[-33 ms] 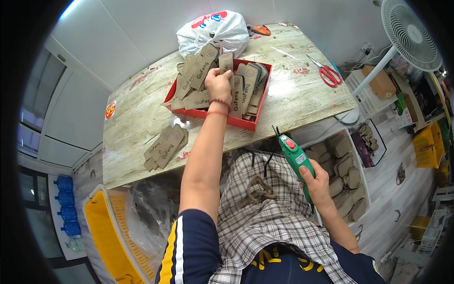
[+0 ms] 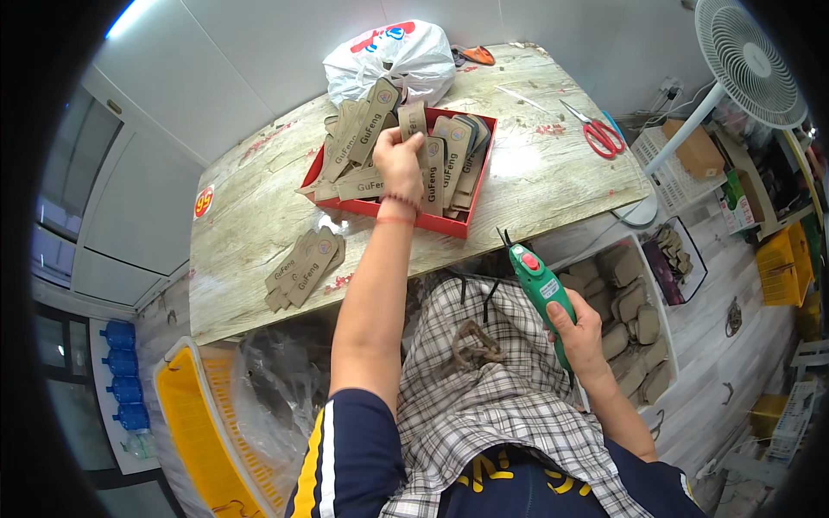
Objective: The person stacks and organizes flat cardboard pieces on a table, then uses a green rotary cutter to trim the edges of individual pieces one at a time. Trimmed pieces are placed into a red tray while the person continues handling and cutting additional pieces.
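Observation:
My left hand [image 2: 400, 164] pinches a khaki printed strip [image 2: 413, 119] over a shallow red box [image 2: 449, 226]. More khaki strips with dark lettering [image 2: 451, 166] stand and lean inside that box; some rise above its far left rim. Green electric scissors [image 2: 541, 292] with a red button are gripped in my right hand [image 2: 579, 335], beyond the table's near edge. Their two thin blades point up toward the table. Several loose khaki strips [image 2: 304, 274] lie in a small pile at the left of my left forearm.
Red-handled scissors [image 2: 600, 136] lie at the table's right. Behind the box sits a white plastic bag [image 2: 389, 65]. A white bin of khaki pieces [image 2: 635, 315] stands below at right, a yellow basket [image 2: 194, 423] at left. A white fan [image 2: 749, 60] stands beyond the table.
My left hand and the strip in it have shifted very slightly. The right hand and the electric scissors look the same.

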`<state>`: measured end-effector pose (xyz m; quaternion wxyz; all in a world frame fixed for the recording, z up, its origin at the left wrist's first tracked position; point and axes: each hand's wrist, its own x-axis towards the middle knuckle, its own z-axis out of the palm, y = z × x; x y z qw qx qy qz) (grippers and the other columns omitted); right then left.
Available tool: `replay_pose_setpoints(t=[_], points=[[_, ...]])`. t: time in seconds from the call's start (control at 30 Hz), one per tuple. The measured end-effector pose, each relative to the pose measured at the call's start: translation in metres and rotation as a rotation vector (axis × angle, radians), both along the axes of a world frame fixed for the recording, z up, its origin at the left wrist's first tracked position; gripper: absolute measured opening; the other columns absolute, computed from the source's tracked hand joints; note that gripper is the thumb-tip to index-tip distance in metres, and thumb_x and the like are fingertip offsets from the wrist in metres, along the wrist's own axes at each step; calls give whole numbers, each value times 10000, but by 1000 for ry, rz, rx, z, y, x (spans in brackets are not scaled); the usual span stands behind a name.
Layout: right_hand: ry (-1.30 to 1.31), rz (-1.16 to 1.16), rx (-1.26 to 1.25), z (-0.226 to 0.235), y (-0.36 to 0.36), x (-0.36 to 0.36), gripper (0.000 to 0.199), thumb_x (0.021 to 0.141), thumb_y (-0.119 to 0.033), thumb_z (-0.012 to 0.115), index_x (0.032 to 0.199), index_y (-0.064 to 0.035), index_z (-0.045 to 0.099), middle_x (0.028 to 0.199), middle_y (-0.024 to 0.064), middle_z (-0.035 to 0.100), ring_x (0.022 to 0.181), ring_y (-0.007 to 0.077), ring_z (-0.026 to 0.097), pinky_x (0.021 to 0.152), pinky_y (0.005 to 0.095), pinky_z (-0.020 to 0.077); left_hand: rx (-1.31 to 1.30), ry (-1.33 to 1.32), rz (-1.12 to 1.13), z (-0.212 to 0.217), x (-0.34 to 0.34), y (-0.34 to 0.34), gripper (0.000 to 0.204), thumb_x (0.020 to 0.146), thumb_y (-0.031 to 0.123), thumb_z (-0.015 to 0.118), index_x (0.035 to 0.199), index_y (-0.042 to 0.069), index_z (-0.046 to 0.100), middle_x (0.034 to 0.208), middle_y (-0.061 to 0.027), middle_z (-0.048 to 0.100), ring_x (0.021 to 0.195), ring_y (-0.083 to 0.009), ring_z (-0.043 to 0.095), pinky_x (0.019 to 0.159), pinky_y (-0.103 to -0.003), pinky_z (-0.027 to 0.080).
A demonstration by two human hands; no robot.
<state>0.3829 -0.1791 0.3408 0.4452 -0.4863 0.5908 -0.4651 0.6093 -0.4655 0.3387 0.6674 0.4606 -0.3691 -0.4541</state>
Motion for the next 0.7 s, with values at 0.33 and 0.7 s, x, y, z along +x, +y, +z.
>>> replay_pose_setpoints(t=[0.33, 0.7], points=[[-33, -6, -38, 10, 5, 7, 472, 911, -403, 638, 1157, 0, 609, 751, 8, 577, 584, 59, 512, 520, 231, 445, 202, 725, -547, -10, -28, 149, 298, 930, 9, 546, 1222, 14, 490, 1054, -86, 617, 930, -222, 611, 838, -349, 508], [-9, -72, -41, 5, 18, 11, 430, 912, -358, 653, 1144, 2, 614, 699, -8, 560, 562, 47, 484, 510, 229, 413, 101, 583, -204, -4, -62, 183, 89, 915, 33, 596, 996, -6, 602, 923, -90, 684, 782, -152, 663, 700, -277, 558]])
